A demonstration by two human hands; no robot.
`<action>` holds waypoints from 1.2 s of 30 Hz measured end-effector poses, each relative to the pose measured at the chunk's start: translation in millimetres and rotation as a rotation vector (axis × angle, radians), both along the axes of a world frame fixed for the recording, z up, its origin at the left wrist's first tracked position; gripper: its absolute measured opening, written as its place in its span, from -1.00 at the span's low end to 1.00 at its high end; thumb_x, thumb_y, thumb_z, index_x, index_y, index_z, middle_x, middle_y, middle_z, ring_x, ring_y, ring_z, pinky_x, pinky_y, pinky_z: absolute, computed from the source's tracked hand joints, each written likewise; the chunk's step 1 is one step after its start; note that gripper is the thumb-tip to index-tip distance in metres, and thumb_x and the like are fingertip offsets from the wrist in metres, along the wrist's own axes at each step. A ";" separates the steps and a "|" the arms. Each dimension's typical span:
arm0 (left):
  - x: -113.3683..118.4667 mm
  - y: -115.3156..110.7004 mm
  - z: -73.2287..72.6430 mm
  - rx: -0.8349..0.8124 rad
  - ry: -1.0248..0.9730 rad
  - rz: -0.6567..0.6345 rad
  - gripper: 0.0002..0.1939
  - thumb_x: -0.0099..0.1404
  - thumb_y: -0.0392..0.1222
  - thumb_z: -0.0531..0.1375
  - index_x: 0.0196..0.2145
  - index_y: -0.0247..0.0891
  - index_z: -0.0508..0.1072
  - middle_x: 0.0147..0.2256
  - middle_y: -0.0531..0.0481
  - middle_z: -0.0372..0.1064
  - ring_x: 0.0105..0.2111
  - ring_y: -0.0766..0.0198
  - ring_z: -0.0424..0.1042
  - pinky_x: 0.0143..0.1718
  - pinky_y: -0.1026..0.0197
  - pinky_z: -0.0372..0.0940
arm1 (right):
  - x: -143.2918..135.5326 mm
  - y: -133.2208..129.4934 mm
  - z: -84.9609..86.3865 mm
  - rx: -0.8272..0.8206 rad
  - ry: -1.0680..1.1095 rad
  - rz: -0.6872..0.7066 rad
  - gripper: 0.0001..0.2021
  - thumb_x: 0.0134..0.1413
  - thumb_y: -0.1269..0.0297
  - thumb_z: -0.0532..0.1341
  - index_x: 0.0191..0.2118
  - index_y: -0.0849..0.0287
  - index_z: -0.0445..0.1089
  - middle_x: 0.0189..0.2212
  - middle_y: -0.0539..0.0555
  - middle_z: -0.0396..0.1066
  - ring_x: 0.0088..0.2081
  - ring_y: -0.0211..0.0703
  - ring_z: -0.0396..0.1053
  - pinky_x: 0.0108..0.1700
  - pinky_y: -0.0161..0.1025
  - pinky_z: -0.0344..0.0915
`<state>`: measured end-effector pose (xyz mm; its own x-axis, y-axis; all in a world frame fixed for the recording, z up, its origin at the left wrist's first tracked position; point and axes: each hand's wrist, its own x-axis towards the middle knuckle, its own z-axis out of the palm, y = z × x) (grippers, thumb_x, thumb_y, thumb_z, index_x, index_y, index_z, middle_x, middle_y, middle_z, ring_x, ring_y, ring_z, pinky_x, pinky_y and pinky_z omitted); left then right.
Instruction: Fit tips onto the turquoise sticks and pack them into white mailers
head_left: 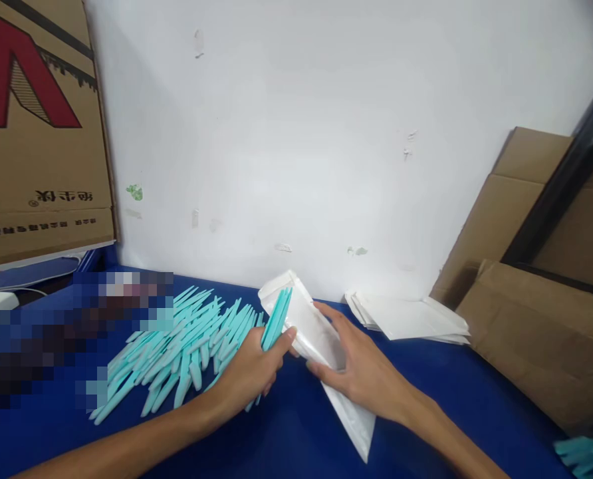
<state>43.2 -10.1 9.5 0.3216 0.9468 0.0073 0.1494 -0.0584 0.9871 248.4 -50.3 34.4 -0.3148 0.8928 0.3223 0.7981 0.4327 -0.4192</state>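
Observation:
My left hand [256, 362] is closed round a small bunch of turquoise tapered sticks [278, 313], their narrow ends pointing up and away from me. Their exact kind is unclear. Beside it, my right hand [363, 369] grips a long white bag [309, 322] between thumb and fingers. The bag slants from upper left to lower right, and the sticks' tips lie in front of its upper end. Left of my hands, a loose pile of the same turquoise sticks [177, 352] spreads over the blue table; my left hand and forearm hide part of it.
A stack of white bags [416, 320] lies by the wall at right. Cardboard [550, 339] and a dark bar [560, 179] border the right side. A large printed carton [42, 153] stands at left. Pixelation covers the table's left side. More turquoise pieces [588, 452] show at lower right.

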 end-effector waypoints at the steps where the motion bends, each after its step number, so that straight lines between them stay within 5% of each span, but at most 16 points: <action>1: 0.0 -0.7 3.0 -0.029 -0.011 0.016 -0.49 0.27 0.33 0.11 -0.50 -0.18 0.22 -0.74 0.27 0.00 -0.77 0.42 0.05 -0.70 0.32 0.07 | 6.9 2.8 1.5 0.023 -0.009 -0.026 -0.22 0.16 0.11 0.25 0.41 -0.06 -0.12 0.35 0.12 0.08 0.28 0.12 0.16 0.26 0.09 0.16; 7: -6.2 -6.9 24.7 -0.065 -0.131 0.077 -0.43 0.30 0.26 0.14 -0.64 -0.14 0.07 -0.75 0.25 -0.04 -0.75 0.43 0.03 -0.60 0.27 0.17 | 43.5 17.6 1.6 -0.024 -0.074 -0.051 -0.24 0.12 0.39 0.15 0.39 -0.15 -0.12 0.30 0.06 0.13 0.20 0.05 0.25 0.19 0.09 0.25; 13: -15.1 4.8 27.8 0.115 -0.288 0.110 -0.42 0.38 0.21 0.07 -0.67 -0.19 0.18 -0.72 0.13 0.14 -0.65 0.35 0.22 -0.46 0.24 0.24 | 33.7 14.2 -3.7 0.091 -0.228 0.134 -0.21 -0.05 0.58 0.11 0.33 -0.06 0.06 0.27 0.04 0.19 0.26 0.00 0.15 0.31 0.08 0.08; 19: -20.8 22.5 30.1 0.172 -0.514 0.276 -0.51 0.31 0.12 0.19 -0.62 -0.19 0.14 -0.58 0.08 0.31 -0.53 0.28 0.36 -0.41 0.24 0.28 | 14.4 0.0 2.4 0.121 -0.200 0.173 -0.21 -0.07 0.57 0.10 0.32 -0.07 0.07 0.26 0.03 0.20 0.25 -0.02 0.14 0.30 0.04 0.10; 27: -20.5 23.3 36.4 0.156 -0.622 0.312 -0.51 0.26 0.13 0.23 -0.62 -0.20 0.17 -0.44 -0.02 0.44 -0.29 0.10 0.51 -0.15 0.09 0.38 | 2.7 -3.7 -1.3 0.099 -0.209 0.127 -0.23 0.01 0.53 0.09 0.34 -0.15 -0.01 0.28 0.01 0.15 0.25 -0.01 0.15 0.33 0.17 -0.03; 36: -20.0 29.4 29.5 0.300 -0.448 0.383 -0.52 0.34 0.16 0.12 -0.59 -0.20 0.24 -0.21 -0.07 0.50 -0.06 0.01 0.44 0.00 0.05 0.28 | -6.9 -6.0 -7.0 0.170 -0.197 0.181 -0.21 -0.02 0.55 0.11 0.34 -0.13 0.00 0.27 0.06 0.15 0.22 0.01 0.16 0.27 0.13 0.06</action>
